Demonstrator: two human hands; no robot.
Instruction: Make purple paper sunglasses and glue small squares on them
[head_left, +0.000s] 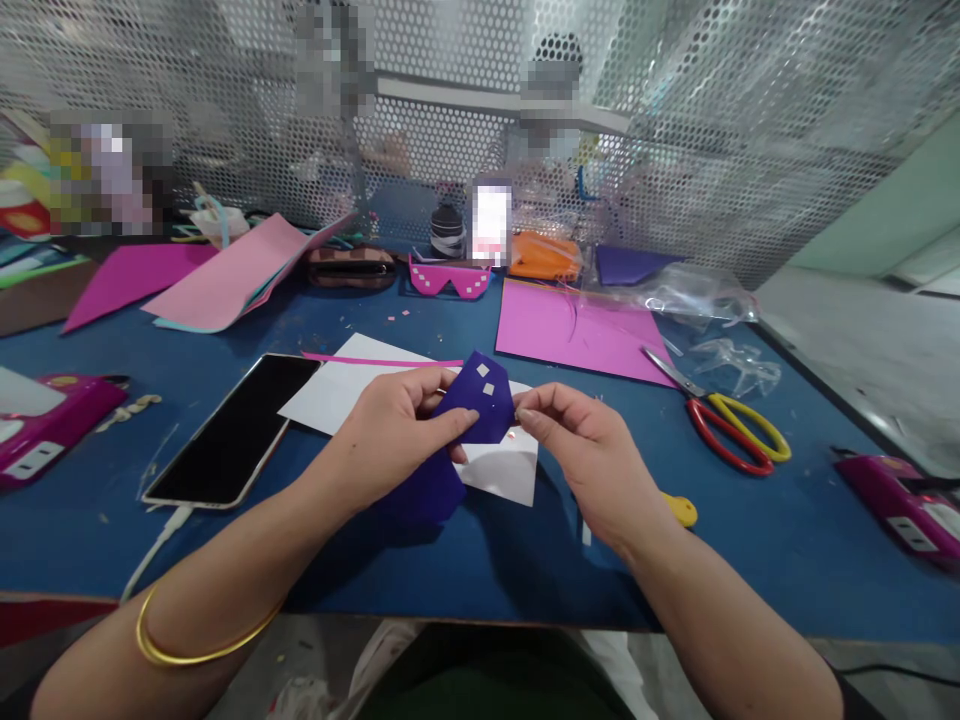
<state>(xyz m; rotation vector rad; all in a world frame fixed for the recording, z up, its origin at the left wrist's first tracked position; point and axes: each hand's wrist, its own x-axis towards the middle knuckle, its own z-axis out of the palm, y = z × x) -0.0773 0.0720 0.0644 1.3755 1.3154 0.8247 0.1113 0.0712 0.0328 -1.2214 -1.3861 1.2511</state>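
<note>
A dark blue-purple glasses-shaped piece (pixel 493 422) with small white squares on its upper part is held over the middle of the table by my left hand (pixel 409 425), thumb on top and fingers behind. Its other part hangs below that hand. At the piece's right edge, my right hand (pixel 581 440) has thumb and forefinger pinched together; whatever is between those fingertips is too small to make out. Beneath both hands lie white sheets (pixel 499 475) with tiny bits on them. A pink strip (pixel 382 360) crosses the sheets' upper part.
A black-screened phone (pixel 236 430) with a cable lies left. Pink glasses (pixel 450 279) stand at the back, near a pink sheet (pixel 585 335). Scissors (pixel 739 430) rest right, beyond a yellow-handled tool (pixel 681 509). Magenta devices (pixel 56 425) sit at both sides. Perforated metal rises behind.
</note>
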